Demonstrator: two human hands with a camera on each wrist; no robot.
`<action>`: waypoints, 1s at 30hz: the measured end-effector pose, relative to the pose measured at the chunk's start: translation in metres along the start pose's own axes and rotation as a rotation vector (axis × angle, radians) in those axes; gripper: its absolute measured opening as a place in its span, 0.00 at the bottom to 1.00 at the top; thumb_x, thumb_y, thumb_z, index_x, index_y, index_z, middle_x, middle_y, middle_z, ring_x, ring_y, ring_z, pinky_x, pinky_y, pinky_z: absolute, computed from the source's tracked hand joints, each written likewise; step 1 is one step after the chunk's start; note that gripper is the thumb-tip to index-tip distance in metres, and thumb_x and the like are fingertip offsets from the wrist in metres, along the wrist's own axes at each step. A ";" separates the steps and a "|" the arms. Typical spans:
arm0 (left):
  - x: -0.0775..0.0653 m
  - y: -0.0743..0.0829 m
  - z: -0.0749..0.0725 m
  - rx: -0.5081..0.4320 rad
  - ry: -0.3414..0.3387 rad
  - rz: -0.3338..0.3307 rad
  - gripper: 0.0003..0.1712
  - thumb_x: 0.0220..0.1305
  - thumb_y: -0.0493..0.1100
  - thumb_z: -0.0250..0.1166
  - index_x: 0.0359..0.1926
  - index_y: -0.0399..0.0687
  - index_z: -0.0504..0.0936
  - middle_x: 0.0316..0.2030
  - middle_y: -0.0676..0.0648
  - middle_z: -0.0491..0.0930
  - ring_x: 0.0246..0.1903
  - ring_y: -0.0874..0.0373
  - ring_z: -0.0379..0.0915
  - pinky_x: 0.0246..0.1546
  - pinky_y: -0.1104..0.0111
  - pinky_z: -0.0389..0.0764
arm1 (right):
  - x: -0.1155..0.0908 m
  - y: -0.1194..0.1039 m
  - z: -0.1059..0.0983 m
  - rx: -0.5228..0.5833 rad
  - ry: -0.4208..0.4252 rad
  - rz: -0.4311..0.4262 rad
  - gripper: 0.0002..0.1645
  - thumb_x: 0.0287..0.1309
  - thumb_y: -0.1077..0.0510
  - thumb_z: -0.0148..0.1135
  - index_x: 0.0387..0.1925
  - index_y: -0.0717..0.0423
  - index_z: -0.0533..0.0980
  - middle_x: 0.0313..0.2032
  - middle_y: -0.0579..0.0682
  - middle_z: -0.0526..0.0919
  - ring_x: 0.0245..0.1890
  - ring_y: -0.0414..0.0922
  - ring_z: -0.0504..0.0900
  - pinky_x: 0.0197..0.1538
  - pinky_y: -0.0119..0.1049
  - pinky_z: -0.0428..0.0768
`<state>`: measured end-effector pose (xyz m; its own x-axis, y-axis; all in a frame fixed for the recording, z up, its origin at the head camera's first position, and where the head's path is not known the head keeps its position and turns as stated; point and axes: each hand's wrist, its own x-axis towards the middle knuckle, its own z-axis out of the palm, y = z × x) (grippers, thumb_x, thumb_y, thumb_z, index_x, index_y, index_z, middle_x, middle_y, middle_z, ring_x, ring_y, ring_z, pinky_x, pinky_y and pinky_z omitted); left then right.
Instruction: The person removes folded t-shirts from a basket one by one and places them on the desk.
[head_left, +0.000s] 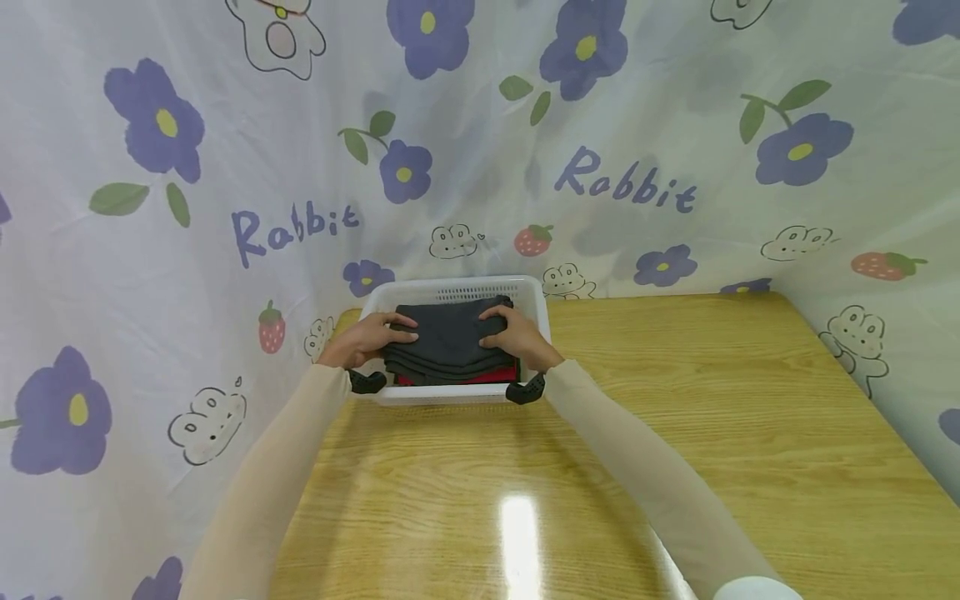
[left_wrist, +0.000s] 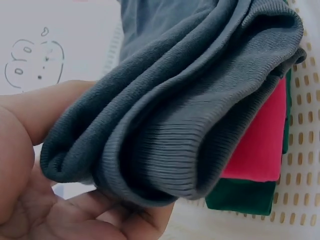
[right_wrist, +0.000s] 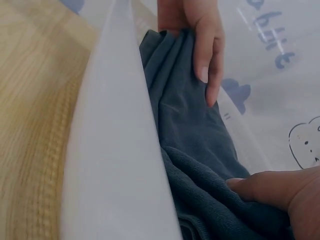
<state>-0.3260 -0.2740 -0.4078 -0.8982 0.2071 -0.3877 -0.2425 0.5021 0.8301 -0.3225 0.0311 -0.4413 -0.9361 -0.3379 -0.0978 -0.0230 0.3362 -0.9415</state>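
Note:
A folded dark grey garment [head_left: 448,332] with ribbed edges lies in layers inside a white plastic basket [head_left: 442,392]. My left hand [head_left: 367,337] grips its left end; in the left wrist view the fingers curl beneath the folds and the thumb lies along the other side. At the opposite end, my right hand [head_left: 519,337] holds the garment, its thumb pressed on the cloth in the right wrist view. Under the grey folds show a folded red cloth [left_wrist: 257,142] and a dark green cloth [left_wrist: 242,196]. The fingers of the right hand are mostly hidden in its wrist view.
The basket stands at the back left of a wooden table [head_left: 675,400], close to a white curtain [head_left: 480,183] printed with flowers and rabbits. Its perforated walls rise around the cloths. Black wrist devices [head_left: 525,389] overlap the front rim in the head view.

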 end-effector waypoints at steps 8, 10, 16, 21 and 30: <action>-0.005 -0.003 -0.004 0.028 -0.007 0.025 0.34 0.66 0.45 0.74 0.70 0.50 0.74 0.78 0.39 0.50 0.31 0.57 0.72 0.33 0.63 0.76 | -0.002 -0.004 0.000 -0.027 0.023 -0.024 0.28 0.62 0.61 0.73 0.62 0.46 0.77 0.75 0.55 0.62 0.72 0.58 0.63 0.67 0.56 0.70; -0.005 -0.003 -0.005 0.047 0.004 0.028 0.34 0.64 0.46 0.76 0.69 0.53 0.75 0.78 0.38 0.50 0.23 0.59 0.62 0.25 0.62 0.70 | -0.003 -0.005 -0.001 -0.033 0.022 -0.034 0.28 0.62 0.62 0.73 0.62 0.46 0.77 0.75 0.54 0.62 0.73 0.58 0.63 0.67 0.56 0.70; -0.013 -0.001 -0.006 0.068 0.034 0.048 0.35 0.61 0.48 0.78 0.68 0.58 0.76 0.76 0.38 0.54 0.27 0.55 0.63 0.23 0.61 0.66 | -0.006 -0.008 -0.007 -0.050 0.031 -0.064 0.29 0.61 0.61 0.74 0.62 0.45 0.78 0.76 0.52 0.62 0.74 0.56 0.61 0.69 0.56 0.68; -0.022 0.001 -0.004 0.059 0.057 0.078 0.36 0.58 0.49 0.80 0.67 0.59 0.77 0.77 0.36 0.53 0.41 0.53 0.70 0.38 0.53 0.73 | -0.010 -0.012 -0.014 -0.048 0.026 -0.088 0.29 0.61 0.61 0.75 0.63 0.47 0.78 0.76 0.52 0.61 0.75 0.56 0.60 0.70 0.56 0.66; -0.033 0.010 0.000 0.101 0.075 0.073 0.36 0.54 0.55 0.81 0.64 0.70 0.79 0.77 0.37 0.55 0.14 0.60 0.44 0.14 0.64 0.57 | -0.022 -0.016 -0.032 -0.023 0.010 -0.104 0.28 0.61 0.61 0.74 0.62 0.45 0.78 0.78 0.50 0.57 0.78 0.56 0.53 0.69 0.56 0.68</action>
<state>-0.2989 -0.2755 -0.3864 -0.9378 0.1849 -0.2939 -0.1409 0.5709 0.8088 -0.3130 0.0610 -0.4142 -0.9316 -0.3634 0.0032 -0.1280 0.3198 -0.9388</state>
